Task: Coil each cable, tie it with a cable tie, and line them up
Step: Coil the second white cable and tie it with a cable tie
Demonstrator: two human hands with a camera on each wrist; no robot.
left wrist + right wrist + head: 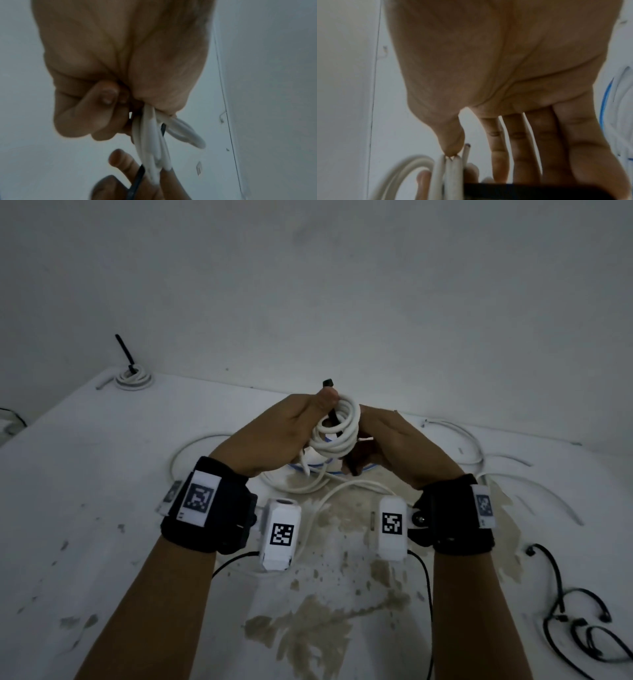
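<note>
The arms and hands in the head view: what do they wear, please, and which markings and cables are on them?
Both forearms are bare, without sleeves. Each wrist carries a wide black band with white tags printed with black square codes. A white camera box, also bearing a code, sits on each wrist's inner side, and a thin black cable runs back from each box.

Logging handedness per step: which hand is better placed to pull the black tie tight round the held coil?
Right, probably. The left hand grips the white coil in a full grip, steadying it. The right hand has straighter fingers against the black cable tie.
</note>
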